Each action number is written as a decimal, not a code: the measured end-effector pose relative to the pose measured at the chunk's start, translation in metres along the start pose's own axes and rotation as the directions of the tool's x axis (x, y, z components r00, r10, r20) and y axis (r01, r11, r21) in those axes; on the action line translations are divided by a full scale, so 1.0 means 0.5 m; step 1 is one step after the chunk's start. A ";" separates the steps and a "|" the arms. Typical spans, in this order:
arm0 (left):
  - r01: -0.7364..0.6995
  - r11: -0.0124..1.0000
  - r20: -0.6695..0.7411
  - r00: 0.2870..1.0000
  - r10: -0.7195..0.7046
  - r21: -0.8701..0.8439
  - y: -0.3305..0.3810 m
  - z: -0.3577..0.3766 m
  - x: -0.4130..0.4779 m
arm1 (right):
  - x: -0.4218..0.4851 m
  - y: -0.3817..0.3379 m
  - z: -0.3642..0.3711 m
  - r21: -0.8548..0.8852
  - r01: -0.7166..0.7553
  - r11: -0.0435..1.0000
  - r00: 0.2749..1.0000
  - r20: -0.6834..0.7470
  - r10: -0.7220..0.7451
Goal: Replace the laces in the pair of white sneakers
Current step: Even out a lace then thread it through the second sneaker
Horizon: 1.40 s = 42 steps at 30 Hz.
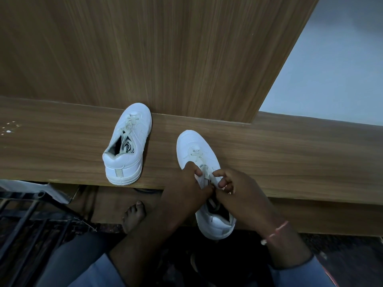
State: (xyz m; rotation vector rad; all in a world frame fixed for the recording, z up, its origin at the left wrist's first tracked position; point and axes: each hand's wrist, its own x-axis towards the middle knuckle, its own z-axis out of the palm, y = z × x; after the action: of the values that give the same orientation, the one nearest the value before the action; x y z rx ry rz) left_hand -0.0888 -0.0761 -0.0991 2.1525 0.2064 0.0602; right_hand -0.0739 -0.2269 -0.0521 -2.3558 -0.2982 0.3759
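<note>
Two white sneakers rest on a wooden ledge (290,154). The left sneaker (126,148) stands alone with its toe against the back panel, and its off-white lace is loose, partly stuffed inside. The right sneaker (199,150) lies with its heel hanging over the ledge's front edge. My left hand (188,183) and my right hand (234,187) meet over its tongue. Each pinches part of the off-white lace (198,155) near the upper eyelets. The lace ends are hidden by my fingers.
A tall wood-grain panel (165,54) rises behind the ledge, with a pale wall (335,75) to its right. Below the ledge are my bare foot (133,216), a dark metal rack (24,220) at the left and a dark floor.
</note>
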 end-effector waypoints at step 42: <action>0.279 0.826 -0.415 0.758 -0.502 -0.490 -0.115 -0.227 0.024 | 0.135 -0.057 0.222 0.338 0.220 0.915 0.967 0.044 -0.249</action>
State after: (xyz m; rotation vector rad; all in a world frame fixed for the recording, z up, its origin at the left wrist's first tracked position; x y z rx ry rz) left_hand -0.0981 0.0507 -0.0840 1.5908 0.9040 0.4195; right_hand -0.0529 -0.1157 -0.1224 -1.9512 -0.5136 0.3791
